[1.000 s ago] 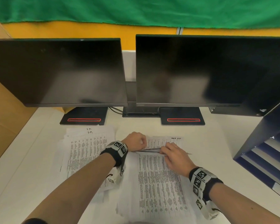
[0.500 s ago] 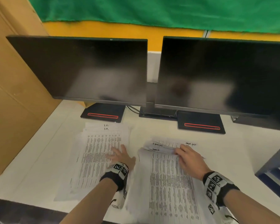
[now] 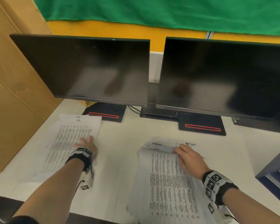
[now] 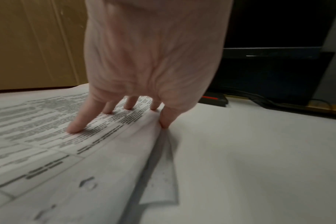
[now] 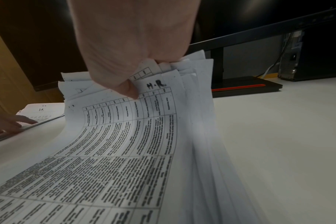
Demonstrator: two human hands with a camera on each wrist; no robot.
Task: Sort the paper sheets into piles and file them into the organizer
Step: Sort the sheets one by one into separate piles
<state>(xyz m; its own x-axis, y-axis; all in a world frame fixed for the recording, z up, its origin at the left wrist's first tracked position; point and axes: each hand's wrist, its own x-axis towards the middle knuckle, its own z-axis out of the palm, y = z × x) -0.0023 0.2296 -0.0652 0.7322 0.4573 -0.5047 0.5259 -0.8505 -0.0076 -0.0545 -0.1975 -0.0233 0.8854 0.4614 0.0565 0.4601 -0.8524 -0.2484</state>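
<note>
Since the earlier frames the left hand (image 3: 86, 147) has left the centre stack and now lies on the left pile (image 3: 71, 143), fingers straight and spread on the printed top sheet, thumb against the pile's right edge in the left wrist view. Camera aim has also swung leftward, so only a corner of the blue organizer (image 3: 275, 173) shows at the right edge of the frame.

Meanwhile the right hand (image 3: 190, 159) grasps the far ends of several sheets of the centre stack (image 3: 168, 191), thumb on top and fingers curled beneath; in the right wrist view those sheets (image 5: 144, 121) bow upward, the top one marked "H.R." The left pile's top sheet is marked "I.T." A sheet under the stack reads something like "Tack List".

Both piles lie on the white desk (image 3: 120, 143) in the lower half of the frame, below two dark monitors (image 3: 90, 70), with their long axes running away from the person. My judgement: sorting is mid-way and nothing is filed. The organizer sits to the right of the stack, so the right hand is nearer to it, and a lifted sheet for the left pile must cross toward the left hand
</note>
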